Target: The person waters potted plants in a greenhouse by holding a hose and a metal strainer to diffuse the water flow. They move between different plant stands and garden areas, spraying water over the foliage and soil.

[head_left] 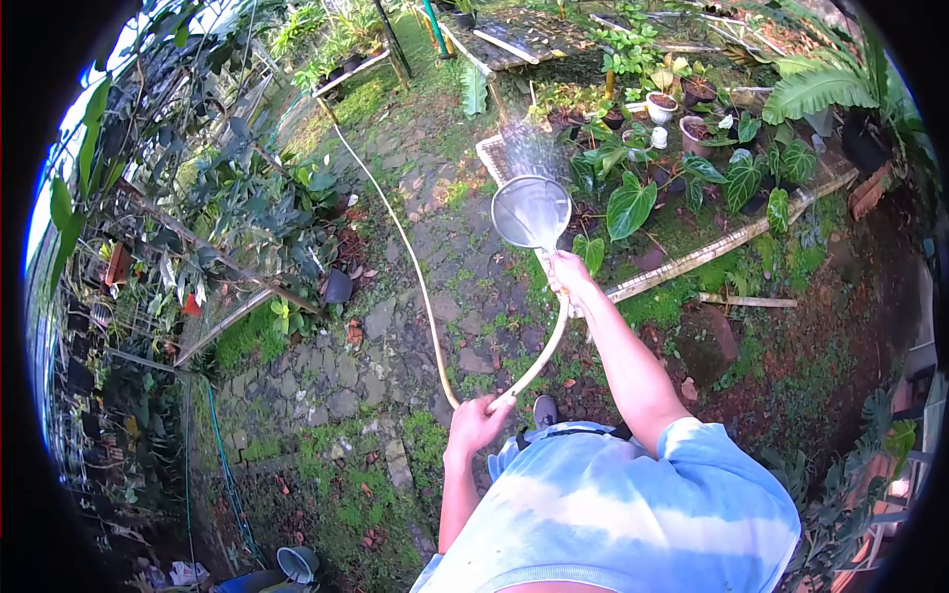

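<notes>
My right hand [565, 277] is closed around the end of a pale yellow hose, where a round mesh strainer [531, 211] with a light rim sticks out ahead of it. Water sprays out through the mesh, away from me towards the plants. Whether my fingers grip the strainer's handle together with the hose end is hard to see. Lower down, my left hand [477, 425] is wrapped around the hose [542, 364], near its bend. From there the hose runs off across the ground to the far left.
Potted leafy plants [631, 206] stand ahead right, behind a pale edging strip [732, 237]. A wooden bench [514, 44] is further back. Dense foliage [208, 178] lines the left side. Mossy paving stones [341, 395] lie underfoot. A grey bucket [297, 563] sits at the lower left.
</notes>
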